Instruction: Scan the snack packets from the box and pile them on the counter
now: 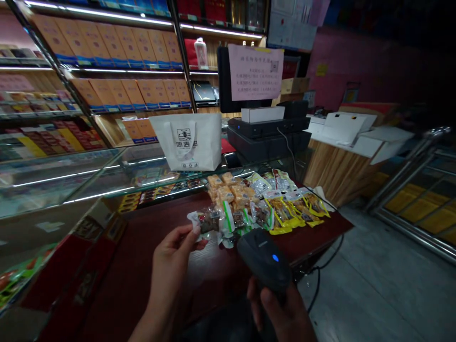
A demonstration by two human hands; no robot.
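Between the thumb and fingers of my left hand (180,244) is the end of a clear snack packet (209,222) with dark contents and a small label. My right hand (276,306) is wrapped round the handle of a black barcode scanner (265,259), which shows a blue light and points towards the packets. Just beyond lie green-edged packets (261,214), touching or close to the held one. Behind them is a pile of light-orange packets (231,190). Yellow-edged packets (285,211) lie to the right, with white-and-green packets (274,180) farther back.
The dark red table (153,266) meets a glass display counter (107,175). A white paper bag (194,142) stands on the glass. Beyond it is a monitor (224,80) with a pink sign. A red carton (67,266) is at left; a black cable (315,289) hangs at right.
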